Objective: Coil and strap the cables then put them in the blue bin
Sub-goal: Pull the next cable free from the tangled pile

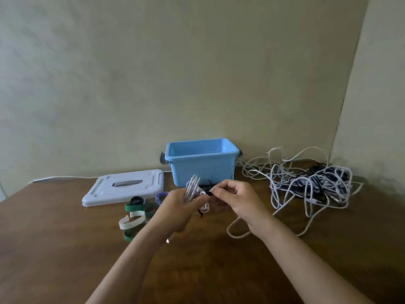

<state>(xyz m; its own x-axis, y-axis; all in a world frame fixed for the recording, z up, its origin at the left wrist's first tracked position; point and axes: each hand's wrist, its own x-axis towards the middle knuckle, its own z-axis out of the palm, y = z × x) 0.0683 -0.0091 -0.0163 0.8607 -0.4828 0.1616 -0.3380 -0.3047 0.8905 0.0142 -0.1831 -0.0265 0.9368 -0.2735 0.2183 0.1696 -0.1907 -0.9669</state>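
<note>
My left hand (175, 210) grips a coiled white cable (192, 188) in front of the blue bin (202, 165), with the coil's loops sticking up above the fingers. My right hand (235, 199) pinches a black strap (208, 192) right beside the coil. The bin stands open at the back of the brown table (65, 249). A tangle of white and black cables (311, 185) lies to the right of the bin. Loose green, white and purple straps (134, 216) lie on the table left of my hands.
The bin's white lid (123, 186) lies flat to the left of the bin. A wall runs close behind the table, and a second wall closes the right corner. One white cable loop (237, 231) trails toward me under my right wrist.
</note>
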